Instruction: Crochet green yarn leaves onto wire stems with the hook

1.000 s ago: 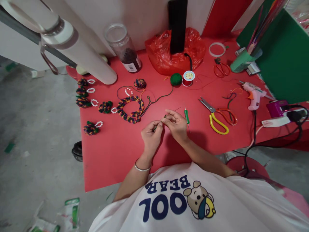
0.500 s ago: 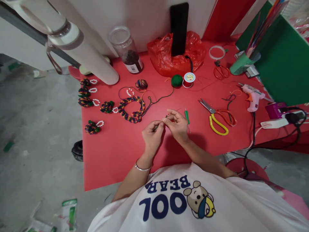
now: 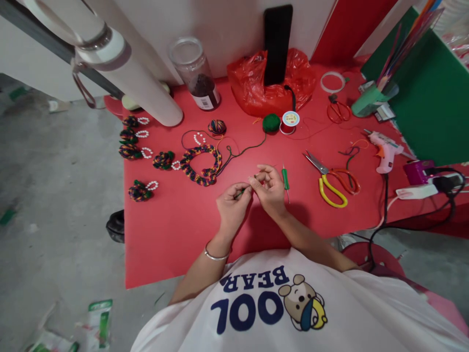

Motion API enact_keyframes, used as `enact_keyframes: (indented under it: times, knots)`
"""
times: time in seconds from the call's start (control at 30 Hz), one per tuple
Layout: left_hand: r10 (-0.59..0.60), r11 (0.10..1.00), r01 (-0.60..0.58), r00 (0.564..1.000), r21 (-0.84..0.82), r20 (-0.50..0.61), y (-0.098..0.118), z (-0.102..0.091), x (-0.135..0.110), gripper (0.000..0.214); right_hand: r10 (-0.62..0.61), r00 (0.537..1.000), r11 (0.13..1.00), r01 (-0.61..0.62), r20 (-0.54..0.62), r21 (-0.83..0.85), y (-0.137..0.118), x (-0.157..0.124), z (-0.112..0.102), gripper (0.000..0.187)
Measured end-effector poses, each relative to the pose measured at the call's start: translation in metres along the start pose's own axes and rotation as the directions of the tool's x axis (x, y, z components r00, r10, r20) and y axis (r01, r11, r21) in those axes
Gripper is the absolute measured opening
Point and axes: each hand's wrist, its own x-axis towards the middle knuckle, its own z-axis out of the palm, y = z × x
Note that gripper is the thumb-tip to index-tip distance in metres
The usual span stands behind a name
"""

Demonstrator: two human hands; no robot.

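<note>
The left hand [image 3: 233, 204] pinches a small green yarn piece [image 3: 240, 194] over the table [image 3: 172, 234]; the right hand [image 3: 270, 193] is closed beside it, its hold unclear. The yarn looks light and limp, best pinched near its edge.

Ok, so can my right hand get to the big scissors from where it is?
Probably yes: only a slim green tool lies on the table between your right hand and the big scissors, though the hand seems busy with something too small to make out.
</note>
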Motion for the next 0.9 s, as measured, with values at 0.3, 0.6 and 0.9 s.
enact_keyframes:
  times: [0.3, 0.6, 0.9]
  knots:
    - [0.081, 0.995, -0.083, 0.996, 0.054, 0.047, -0.0029, -0.0026, -0.0003, 0.015, -0.016, 0.999, 1.0, 0.015, 0.038, 0.013, 0.0027, 0.002, -0.0018, 0.039]
    - [0.157, 0.972, -0.174, 0.981, 0.156, 0.112, -0.001, -0.0058, 0.0012, 0.017, -0.011, 0.999, 0.998, 0.014, 0.053, -0.064, 0.002, 0.0021, -0.005, 0.035]
    - [0.203, 0.966, -0.213, 0.976, 0.147, 0.076, -0.0024, -0.0084, 0.0018, 0.017, -0.027, 0.995, 1.0, 0.027, 0.093, -0.007, 0.0031, 0.0036, -0.0051, 0.036]
